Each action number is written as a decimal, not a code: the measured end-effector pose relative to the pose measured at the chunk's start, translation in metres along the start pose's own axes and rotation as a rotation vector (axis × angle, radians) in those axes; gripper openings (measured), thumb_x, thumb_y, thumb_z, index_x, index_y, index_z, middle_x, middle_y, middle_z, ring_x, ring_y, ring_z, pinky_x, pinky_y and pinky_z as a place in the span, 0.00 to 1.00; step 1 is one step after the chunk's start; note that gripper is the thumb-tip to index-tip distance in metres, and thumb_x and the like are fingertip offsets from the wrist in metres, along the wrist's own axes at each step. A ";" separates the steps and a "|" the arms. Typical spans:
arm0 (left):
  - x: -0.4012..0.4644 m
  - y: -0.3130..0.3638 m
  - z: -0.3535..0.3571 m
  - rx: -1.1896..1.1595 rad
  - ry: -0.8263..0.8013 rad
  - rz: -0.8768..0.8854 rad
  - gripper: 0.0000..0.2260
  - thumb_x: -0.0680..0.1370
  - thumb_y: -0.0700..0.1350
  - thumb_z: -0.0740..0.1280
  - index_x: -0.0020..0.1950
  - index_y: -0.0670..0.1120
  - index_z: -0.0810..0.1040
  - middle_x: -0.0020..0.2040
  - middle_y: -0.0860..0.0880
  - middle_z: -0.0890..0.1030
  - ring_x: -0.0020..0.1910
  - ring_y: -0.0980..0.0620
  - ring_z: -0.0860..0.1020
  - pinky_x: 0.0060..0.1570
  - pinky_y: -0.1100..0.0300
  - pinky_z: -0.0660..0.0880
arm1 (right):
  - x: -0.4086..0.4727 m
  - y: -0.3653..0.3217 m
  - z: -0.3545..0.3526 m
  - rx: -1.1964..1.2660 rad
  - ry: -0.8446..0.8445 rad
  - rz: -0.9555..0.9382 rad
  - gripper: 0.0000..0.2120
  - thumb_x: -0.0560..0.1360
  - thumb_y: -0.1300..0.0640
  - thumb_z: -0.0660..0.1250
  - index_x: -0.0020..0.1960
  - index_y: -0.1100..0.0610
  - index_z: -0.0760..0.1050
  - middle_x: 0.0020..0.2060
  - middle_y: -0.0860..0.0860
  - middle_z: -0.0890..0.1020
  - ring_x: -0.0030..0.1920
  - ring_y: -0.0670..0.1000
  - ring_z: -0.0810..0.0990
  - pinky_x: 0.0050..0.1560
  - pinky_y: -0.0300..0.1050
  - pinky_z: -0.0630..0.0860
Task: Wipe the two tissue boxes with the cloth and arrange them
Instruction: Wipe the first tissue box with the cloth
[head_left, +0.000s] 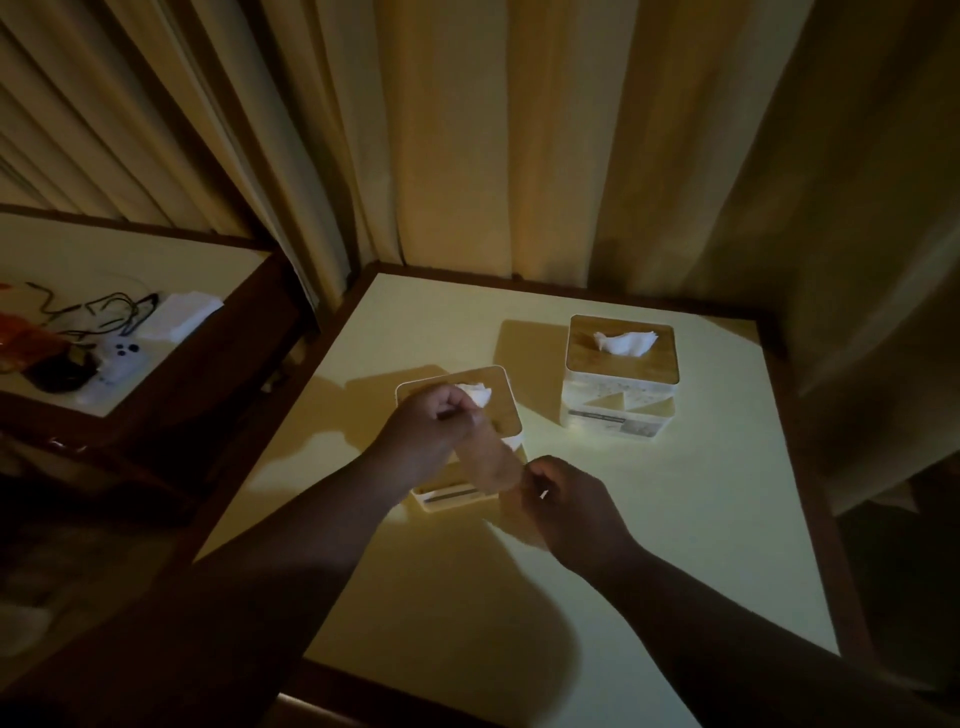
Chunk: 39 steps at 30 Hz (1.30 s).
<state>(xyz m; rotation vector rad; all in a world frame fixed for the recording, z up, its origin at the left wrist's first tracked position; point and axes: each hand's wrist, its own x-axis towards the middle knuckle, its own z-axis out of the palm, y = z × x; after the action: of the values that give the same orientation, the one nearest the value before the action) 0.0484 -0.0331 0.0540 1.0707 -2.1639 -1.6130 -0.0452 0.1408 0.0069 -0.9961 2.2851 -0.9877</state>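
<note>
Two white tissue boxes with wooden lids stand on a pale table (727, 493). The nearer box (498, 400) is partly hidden behind my hands. The farther box (621, 387) stands free at the back right, a tissue sticking out of its lid. A small tan cloth (491, 465) is stretched between my hands in front of the nearer box. My left hand (431, 426) grips its upper end over the lid. My right hand (566, 501) pinches its lower end just above the tabletop.
Heavy curtains (519, 156) hang close behind the table. A dark wooden rim (810, 467) frames the tabletop. On a second table at the left lie a white game controller (117, 361), tangled cables (104, 309) and a white box (182, 314).
</note>
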 end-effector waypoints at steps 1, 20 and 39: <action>0.002 0.002 0.002 -0.015 -0.030 0.014 0.04 0.78 0.41 0.70 0.45 0.50 0.80 0.46 0.52 0.85 0.50 0.52 0.81 0.56 0.49 0.77 | -0.002 -0.002 0.003 0.052 0.004 0.015 0.05 0.81 0.51 0.65 0.54 0.51 0.77 0.39 0.43 0.82 0.38 0.41 0.81 0.36 0.30 0.74; 0.034 -0.008 -0.003 0.415 0.007 0.173 0.02 0.78 0.48 0.70 0.45 0.54 0.80 0.46 0.63 0.80 0.48 0.59 0.78 0.45 0.59 0.75 | 0.005 0.000 0.044 -0.357 -0.126 -0.124 0.31 0.75 0.51 0.69 0.74 0.42 0.60 0.69 0.40 0.70 0.45 0.46 0.82 0.39 0.40 0.81; 0.069 -0.057 -0.023 0.416 0.362 0.034 0.17 0.80 0.55 0.67 0.67 0.53 0.75 0.66 0.49 0.77 0.66 0.46 0.73 0.64 0.44 0.72 | 0.080 -0.034 0.027 -0.608 -0.556 0.111 0.12 0.77 0.54 0.66 0.60 0.54 0.79 0.45 0.48 0.79 0.47 0.48 0.80 0.45 0.41 0.76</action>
<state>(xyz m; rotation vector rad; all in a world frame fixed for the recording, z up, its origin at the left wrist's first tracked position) 0.0363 -0.1036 -0.0046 1.3071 -2.2890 -0.8793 -0.0638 0.0522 0.0065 -1.1693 2.1367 0.0705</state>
